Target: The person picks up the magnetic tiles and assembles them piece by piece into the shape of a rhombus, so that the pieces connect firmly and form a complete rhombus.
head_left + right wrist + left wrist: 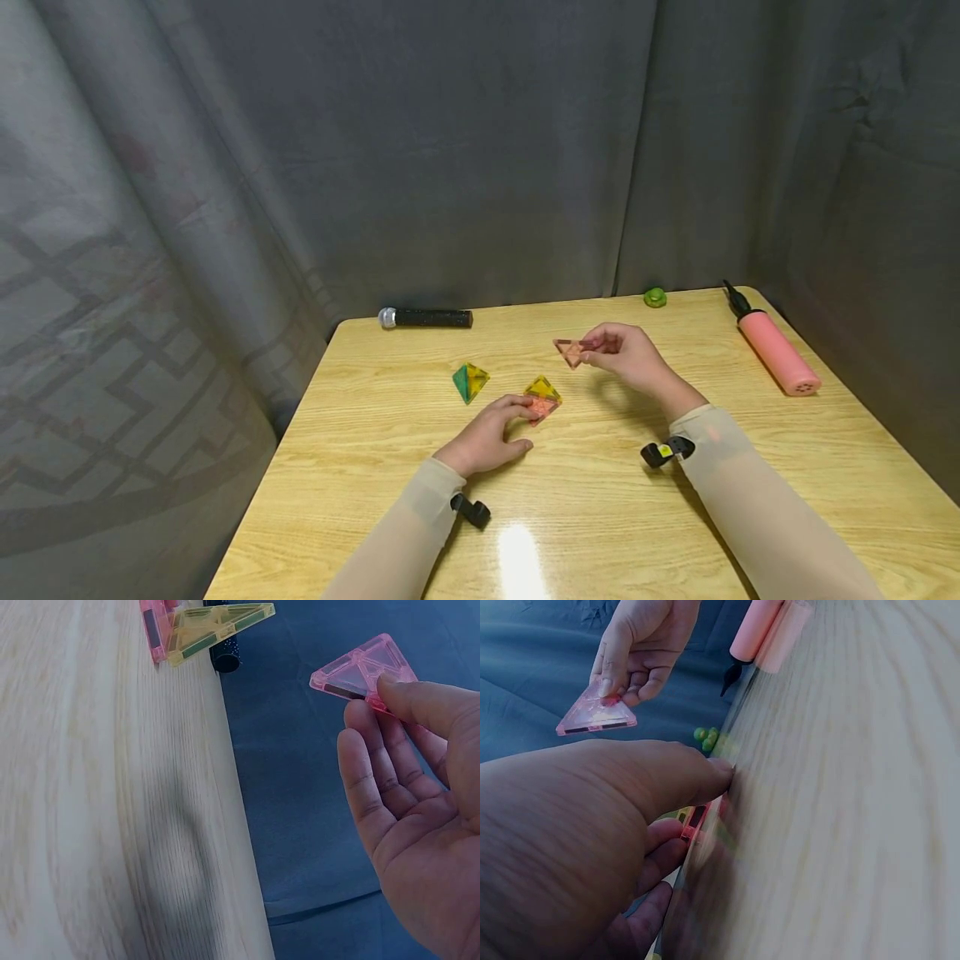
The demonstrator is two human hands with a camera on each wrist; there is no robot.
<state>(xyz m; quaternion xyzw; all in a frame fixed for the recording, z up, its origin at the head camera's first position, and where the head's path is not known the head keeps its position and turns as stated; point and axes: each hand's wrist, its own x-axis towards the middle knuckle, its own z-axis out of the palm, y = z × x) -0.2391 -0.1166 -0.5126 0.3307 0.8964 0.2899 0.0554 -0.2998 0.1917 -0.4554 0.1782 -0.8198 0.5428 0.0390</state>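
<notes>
My right hand [628,360] pinches a translucent pink triangular magnetic tile [360,671] by one side, thumb on one face, raised above the table. My left hand [495,433] is low over the table, its fingertips on another pink triangular tile [542,408] and its thumb apart from it. Against that pink tile stands a yellow triangular tile [542,387], tilted up from the table; part of the pink one is hidden by the fingers. To the left sits a small piece of green and yellow triangular tiles [470,382] joined at an edge.
A black microphone [427,317] with a silver head lies near the table's back edge. Farther right at the back is a small green object [655,297]. A pink hand pump [776,350] with a black nozzle lies along the right side of the wooden table [360,467]. Grey curtains hang behind.
</notes>
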